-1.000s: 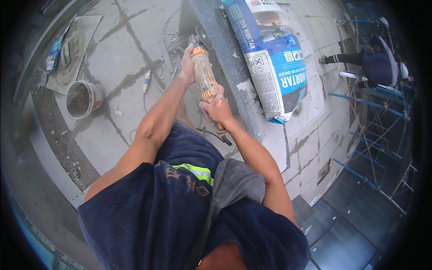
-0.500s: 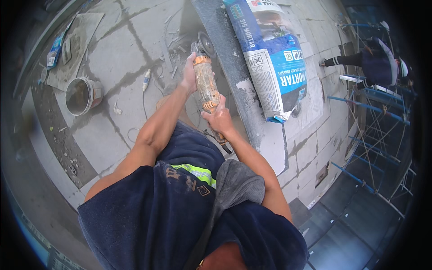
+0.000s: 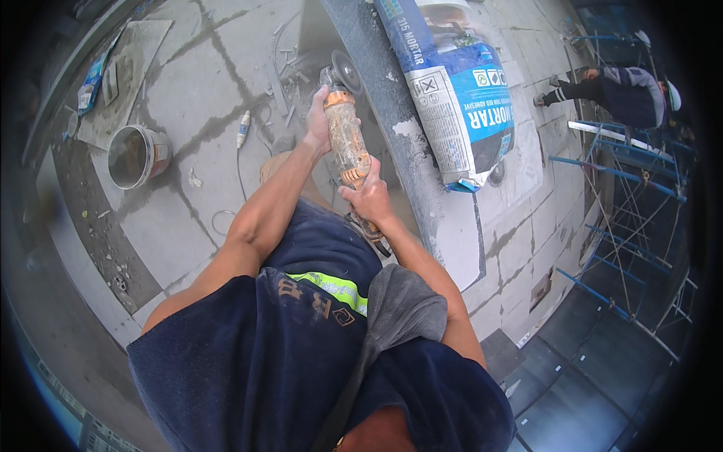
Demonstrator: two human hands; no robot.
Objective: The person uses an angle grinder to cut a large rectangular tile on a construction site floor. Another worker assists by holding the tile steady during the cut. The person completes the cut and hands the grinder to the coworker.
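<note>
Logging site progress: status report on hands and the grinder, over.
Left hand and right hand grip angle grinder. Disc beside grey slab. Mortar bag lies alongside.

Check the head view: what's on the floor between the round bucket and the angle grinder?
In the head view, between the bucket and the angle grinder lie a small white plug-like piece with its thin cord and the left hand gripping the grinder.

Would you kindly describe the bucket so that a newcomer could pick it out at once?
Start at the big blue-and-white sack leaning at the top, then cross left past the dusty angle grinder held in both hands. The bucket stands alone on the pale floor tiles, round and open-topped, unlike the flat board beyond it.
</note>
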